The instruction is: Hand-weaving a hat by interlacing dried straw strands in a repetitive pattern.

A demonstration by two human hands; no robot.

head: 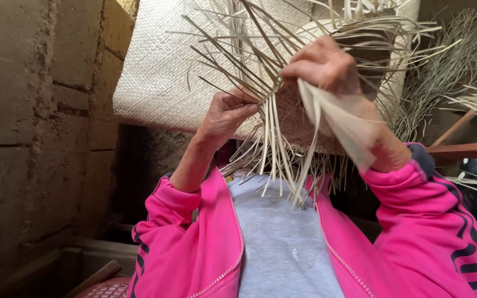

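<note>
My left hand (224,113) pinches thin pale palm strips at the edge of a small woven piece (299,124) held up in front of me. Many loose strip ends (274,160) stick out of it and hang down over my chest. My right hand (324,66) is closed on a bundle of wider flat strips (343,124) that trails down past my wrist. Both arms wear pink sleeves with dark stripes. The part of the weave under my hands is hidden.
A large pale woven mat (161,66) leans behind the work. A rough mud-brick wall (34,110) stands on the left. Dry split fronds (443,66) and a wooden frame (465,149) are on the right. A red slatted object (106,288) sits low left.
</note>
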